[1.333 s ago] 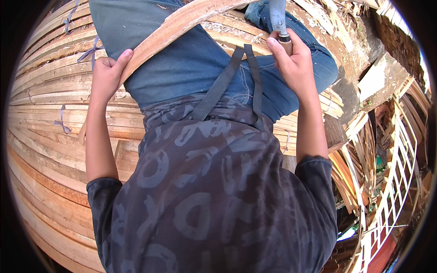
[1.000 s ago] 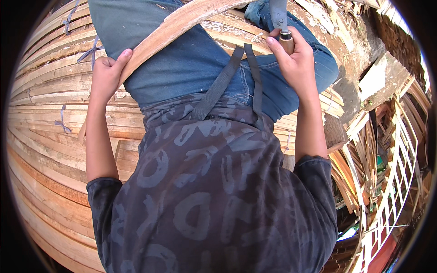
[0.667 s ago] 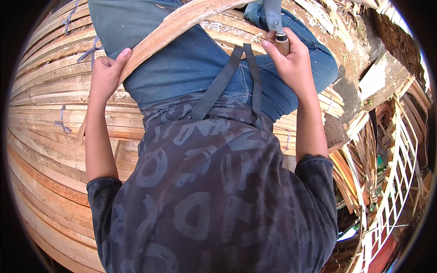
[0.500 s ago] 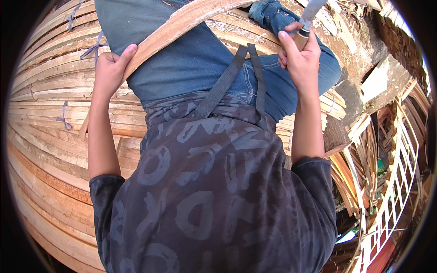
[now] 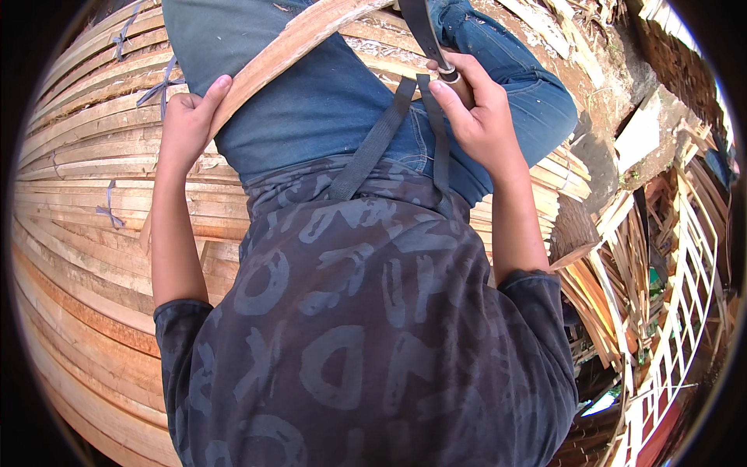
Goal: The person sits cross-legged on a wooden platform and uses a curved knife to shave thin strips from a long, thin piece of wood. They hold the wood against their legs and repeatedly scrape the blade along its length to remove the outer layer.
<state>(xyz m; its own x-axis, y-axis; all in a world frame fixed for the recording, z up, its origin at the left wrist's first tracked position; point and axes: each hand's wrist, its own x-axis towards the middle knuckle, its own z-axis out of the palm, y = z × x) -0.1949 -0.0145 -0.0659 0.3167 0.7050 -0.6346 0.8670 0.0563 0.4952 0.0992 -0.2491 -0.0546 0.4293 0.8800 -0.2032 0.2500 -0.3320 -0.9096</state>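
Observation:
A long, slightly curved wooden strip point(image 5: 292, 48) slants across my lap, its near end gripped by my left hand point(image 5: 193, 117) with the thumb along the top. Its far end runs out of the picture at the upper edge. My right hand point(image 5: 481, 109) is closed round the wooden handle of a large knife point(image 5: 421, 29). The dark blade points up and to the left, beside the far part of the strip; whether it touches the wood I cannot tell. Dark straps point(image 5: 379, 136) hang at my waist, just left of the right hand.
Bundled wooden slats point(image 5: 85, 206), tied with purplish cord point(image 5: 113, 204), spread under and left of my legs. Shavings and offcuts lie beyond. A stone block point(image 5: 657, 140), split wood pieces point(image 5: 603, 311) and a pale lattice panel point(image 5: 673, 342) stand on the right.
My right hand has moved left and slightly nearer with the knife, and the blade has swung from pointing up-right to up-left, towards the strip. The left hand has stayed nearly still.

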